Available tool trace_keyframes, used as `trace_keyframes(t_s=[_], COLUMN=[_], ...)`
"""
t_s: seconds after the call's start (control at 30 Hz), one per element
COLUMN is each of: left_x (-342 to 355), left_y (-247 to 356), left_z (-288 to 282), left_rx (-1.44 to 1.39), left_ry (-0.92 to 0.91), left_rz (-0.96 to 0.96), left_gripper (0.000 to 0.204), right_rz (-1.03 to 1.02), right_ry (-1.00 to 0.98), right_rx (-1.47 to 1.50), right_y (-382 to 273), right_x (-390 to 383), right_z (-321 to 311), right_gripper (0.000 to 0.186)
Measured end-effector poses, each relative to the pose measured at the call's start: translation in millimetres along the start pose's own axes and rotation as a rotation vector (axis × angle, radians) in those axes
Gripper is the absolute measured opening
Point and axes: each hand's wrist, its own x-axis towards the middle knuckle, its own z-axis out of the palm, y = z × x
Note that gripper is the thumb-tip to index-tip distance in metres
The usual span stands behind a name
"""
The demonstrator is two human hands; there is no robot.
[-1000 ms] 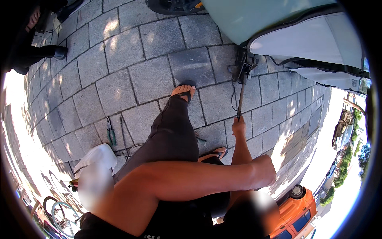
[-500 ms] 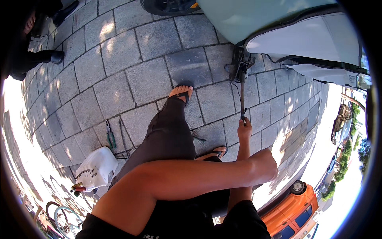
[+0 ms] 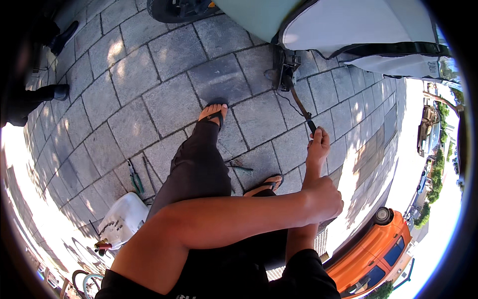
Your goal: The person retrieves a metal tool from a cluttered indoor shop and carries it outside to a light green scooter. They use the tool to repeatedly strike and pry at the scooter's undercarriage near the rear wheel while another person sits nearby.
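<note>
My right hand [image 3: 318,143] is closed around the black grip at the end of a rusty metal bar [image 3: 299,103]. A thin cable runs along this bar to a black metal bracket [image 3: 285,67] beside the pale green vehicle body [image 3: 254,17]. My left arm crosses in front of my body. My left hand [image 3: 322,202] overlaps my right forearm, its fingers curled closed; whatever they hold, if anything, is hidden. A grey-white cover [image 3: 358,27] with black edging hangs above the bracket.
On the paving lie green-handled pliers [image 3: 134,178] and a thin rod beside them. A white plastic container [image 3: 127,219] stands at lower left. An orange vehicle [image 3: 373,254] is at lower right, a black tyre [image 3: 181,10] at the top. Another person's shoes [image 3: 61,92] show at upper left.
The grip end of the bar has swung a little right and toward the vehicle, my right hand with it. My left hand has shifted slightly left. The view has also shifted.
</note>
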Motion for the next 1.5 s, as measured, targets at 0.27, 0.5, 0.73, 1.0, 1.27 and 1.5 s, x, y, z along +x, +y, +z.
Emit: trace_keyframes(t_s=[0.27, 0.5, 0.73, 1.0, 1.27, 1.5], left_x=[8.2, 9.5, -4.1, 8.5, -2.8, -2.6], left_y=[-6.1, 6.9, 8.6, -4.9, -3.9, -1.4], left_z=[7.9, 14.6, 34.2, 8.1, 19.5, 25.9], left_rx=[-0.123, 0.059, 0.085, -0.055, 0.049, 0.007], left_ry=[-0.117, -0.265, -0.127, -0.320, -0.067, -0.251], left_rz=[0.208, 0.126, 0.179, 0.261, 0.250, 0.239], left_gripper=[0.002, 0.013, 0.007, 0.014, 0.007, 0.005], right_rz=[0.796, 0.273, -0.091, 0.895, -0.087, 0.300], right_ry=[0.066, 0.244, 0.401, 0.213, 0.223, 0.400], right_rx=[0.199, 0.233, -0.030, 0.507, 0.088, 0.324], right_y=[190.3, 63.7, 103.6, 170.7, 11.1, 108.8], right_x=[0.8, 12.0, 35.4, 12.7, 10.5, -5.5], right_z=[9.3, -5.9, -14.8, 7.8, -6.3, 6.8], right_gripper=[0.043, 0.024, 0.031, 0.029, 0.026, 0.027])
